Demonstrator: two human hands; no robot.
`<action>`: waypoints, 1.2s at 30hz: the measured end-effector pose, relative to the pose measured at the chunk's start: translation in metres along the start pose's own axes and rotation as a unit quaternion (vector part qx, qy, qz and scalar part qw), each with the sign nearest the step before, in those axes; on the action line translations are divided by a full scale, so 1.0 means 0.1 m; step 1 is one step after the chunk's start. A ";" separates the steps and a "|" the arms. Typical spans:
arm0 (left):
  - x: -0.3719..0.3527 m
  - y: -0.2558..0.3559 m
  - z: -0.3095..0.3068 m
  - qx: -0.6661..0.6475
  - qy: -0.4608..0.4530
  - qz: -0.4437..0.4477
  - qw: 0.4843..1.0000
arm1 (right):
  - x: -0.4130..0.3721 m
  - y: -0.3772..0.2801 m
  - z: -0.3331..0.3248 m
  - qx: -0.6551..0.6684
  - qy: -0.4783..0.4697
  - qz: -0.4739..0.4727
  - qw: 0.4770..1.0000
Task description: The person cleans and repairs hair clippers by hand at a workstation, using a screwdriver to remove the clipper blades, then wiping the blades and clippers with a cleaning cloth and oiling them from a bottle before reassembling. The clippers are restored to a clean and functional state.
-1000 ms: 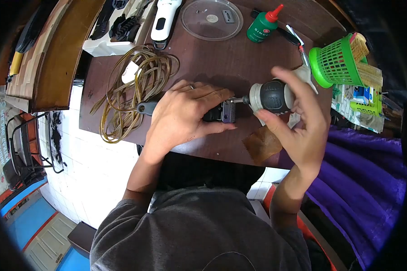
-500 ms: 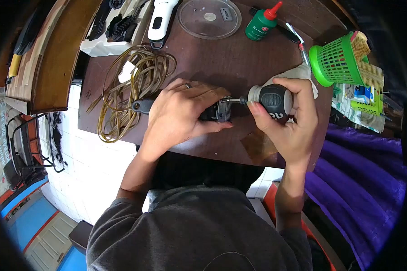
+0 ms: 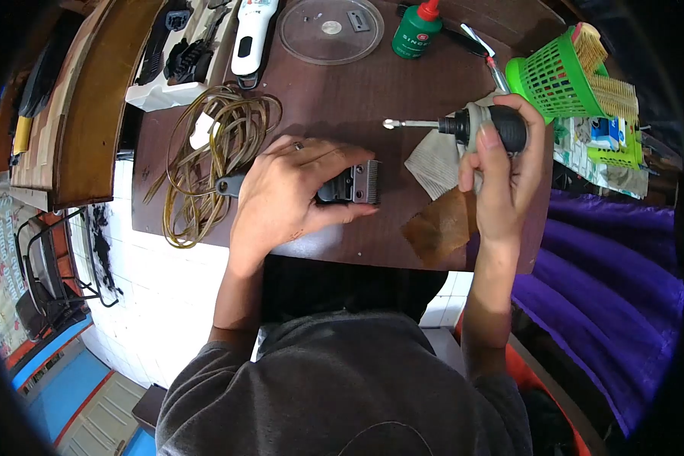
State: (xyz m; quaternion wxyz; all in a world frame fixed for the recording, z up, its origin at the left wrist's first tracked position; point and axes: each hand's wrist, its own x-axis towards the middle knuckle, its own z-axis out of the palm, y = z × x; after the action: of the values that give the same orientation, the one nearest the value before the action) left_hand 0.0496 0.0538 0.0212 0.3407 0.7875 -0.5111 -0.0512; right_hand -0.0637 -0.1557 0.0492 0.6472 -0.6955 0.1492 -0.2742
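My left hand [image 3: 285, 190] is closed around a black hair clipper [image 3: 338, 188], which lies on the brown table with its toothed metal blade [image 3: 367, 182] pointing right. The thumb and fingers grip both sides near the blade; the palm hides much of the body. In my right hand [image 3: 503, 163] is a stubby screwdriver [image 3: 463, 128] with a black and grey handle. Its metal shaft points left, and the tip is apart from the clipper, above and to the right of the blade. Beneath that hand lie a pale cloth [image 3: 435, 163] and a brown sheet of sandpaper-like material [image 3: 437, 228].
A coiled brownish cord [image 3: 186, 182] lies left of the clipper. Along the back are a white box [image 3: 167, 95] of clipper guards, a white clipper [image 3: 252, 38], a clear round lid [image 3: 330, 49] with small parts, and a green oil bottle [image 3: 416, 34]. A green basket [image 3: 551, 80] holds combs.
The screwdriver has come off the clipper's blade and moved up and right in my right hand, its handle now turned sideways. My left hand still grips the clipper.
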 end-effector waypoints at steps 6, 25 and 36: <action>0.00 -0.02 0.05 0.006 0.031 0.014 0.999 | -0.02 0.23 0.04 0.036 -0.017 -0.013 0.999; -0.02 0.02 -0.01 0.024 0.028 -0.004 0.999 | 1.10 0.61 0.94 -0.243 -0.070 -0.163 0.954; -0.05 0.00 -0.01 0.021 0.024 0.000 0.999 | 1.16 0.53 0.97 -0.215 -0.094 -0.115 0.965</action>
State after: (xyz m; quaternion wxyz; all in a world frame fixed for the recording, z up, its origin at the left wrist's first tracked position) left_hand 0.0476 0.0587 0.0208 0.3358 0.7958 -0.5035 -0.0217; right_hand 0.0930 -0.1482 0.0183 0.4576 -0.8535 0.0615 -0.2416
